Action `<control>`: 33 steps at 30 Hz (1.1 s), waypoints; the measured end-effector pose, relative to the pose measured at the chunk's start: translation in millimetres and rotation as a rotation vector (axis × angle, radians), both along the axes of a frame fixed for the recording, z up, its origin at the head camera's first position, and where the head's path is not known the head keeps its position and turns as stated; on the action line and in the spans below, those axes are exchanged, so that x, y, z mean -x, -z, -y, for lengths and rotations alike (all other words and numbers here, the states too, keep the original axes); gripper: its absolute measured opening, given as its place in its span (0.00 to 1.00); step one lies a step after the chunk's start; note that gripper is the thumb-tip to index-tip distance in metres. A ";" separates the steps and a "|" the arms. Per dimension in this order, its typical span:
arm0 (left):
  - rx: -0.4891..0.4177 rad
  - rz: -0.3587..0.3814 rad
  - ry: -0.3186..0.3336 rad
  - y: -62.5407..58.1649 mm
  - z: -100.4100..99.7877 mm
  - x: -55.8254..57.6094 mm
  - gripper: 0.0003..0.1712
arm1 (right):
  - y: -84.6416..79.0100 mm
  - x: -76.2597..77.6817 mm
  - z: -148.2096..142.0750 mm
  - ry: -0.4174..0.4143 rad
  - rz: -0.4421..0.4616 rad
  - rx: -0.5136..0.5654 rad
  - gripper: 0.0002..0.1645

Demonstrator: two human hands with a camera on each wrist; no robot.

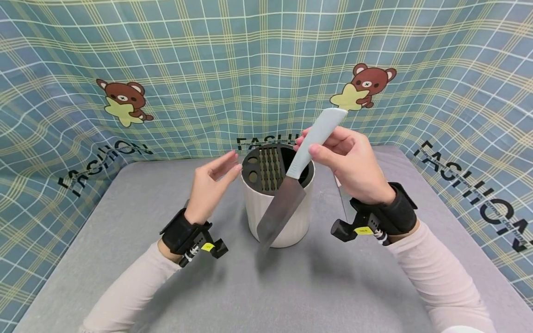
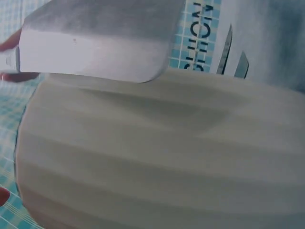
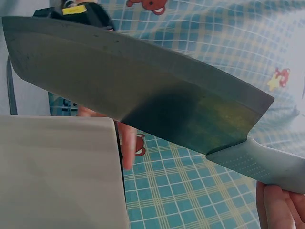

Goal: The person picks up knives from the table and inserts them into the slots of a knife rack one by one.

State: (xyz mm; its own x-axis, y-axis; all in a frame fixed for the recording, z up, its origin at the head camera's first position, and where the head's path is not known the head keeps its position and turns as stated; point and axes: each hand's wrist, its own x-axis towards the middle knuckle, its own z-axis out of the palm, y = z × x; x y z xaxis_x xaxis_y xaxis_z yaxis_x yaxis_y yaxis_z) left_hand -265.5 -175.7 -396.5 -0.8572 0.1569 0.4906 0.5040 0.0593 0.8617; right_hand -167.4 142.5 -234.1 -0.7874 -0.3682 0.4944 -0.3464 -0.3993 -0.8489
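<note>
My right hand (image 1: 354,162) pinches the pale blue-grey handle of a cleaver (image 1: 281,210) between thumb and fingers. The handle points up and right; the broad blade slants down to the left, in front of a white ribbed knife holder (image 1: 276,226). In the right wrist view the whole blade (image 3: 138,86) shows side-on above the holder's wall. My left hand (image 1: 212,185) is at the holder's left rim, fingers loosely bent and holding nothing; whether the fingertips touch the rim I cannot tell. The holder's black top has a slotted insert (image 1: 270,169), round holes and an open section on the right.
A flat pale object (image 1: 345,201) lies on the grey table (image 1: 137,231) by the right wrist, mostly hidden. The left wrist view shows two narrow dark shapes (image 2: 242,65) beyond the holder. Checked cloth (image 1: 200,60) with printed bears hangs behind and at both sides.
</note>
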 end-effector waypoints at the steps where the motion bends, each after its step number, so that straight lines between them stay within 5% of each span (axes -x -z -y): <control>1: -0.027 0.024 0.018 11.4 3.7 9.1 0.31 | 0.5 0.3 -1.0 -0.009 0.003 0.021 0.16; 5: -0.077 0.056 0.059 50.9 11.6 33.8 0.30 | 2.6 0.9 -3.5 -0.021 0.007 0.074 0.15; 6: -0.078 0.055 0.061 52.8 10.9 33.9 0.29 | 3.2 1.4 -4.0 -0.016 0.006 0.083 0.14; 10: -0.096 0.109 0.071 37.7 3.4 19.8 0.28 | 5.9 2.8 -7.3 -0.006 -0.001 0.120 0.14; 12: -0.110 0.164 0.083 3.8 -6.0 -7.8 0.27 | 7.2 3.9 -9.1 0.000 -0.006 0.134 0.14; 14: -0.120 0.185 0.086 -4.4 -8.7 -13.9 0.26 | 8.2 4.9 -10.8 -0.003 -0.004 0.160 0.14; 17: -0.114 0.178 0.084 2.4 -7.5 -8.8 0.26 | 9.6 6.4 -13.2 -0.003 0.002 0.217 0.14; 19: -0.100 0.141 0.069 34.6 0.3 18.5 0.26 | 9.6 7.6 -14.6 -0.004 0.006 0.265 0.14; 24: -0.135 0.130 0.068 58.3 4.6 36.8 0.26 | 8.0 10.2 -18.7 0.041 -0.001 0.323 0.12; 31: -0.138 0.115 0.071 58.3 4.3 33.7 0.26 | 5.4 16.4 -25.6 0.042 0.011 0.431 0.13; 32: -0.132 0.118 0.072 55.3 3.9 31.3 0.26 | 4.7 17.5 -26.8 0.050 0.012 0.440 0.13; 33: -0.128 0.141 0.074 39.5 0.2 20.3 0.26 | 3.8 18.7 -28.0 0.074 0.008 0.434 0.12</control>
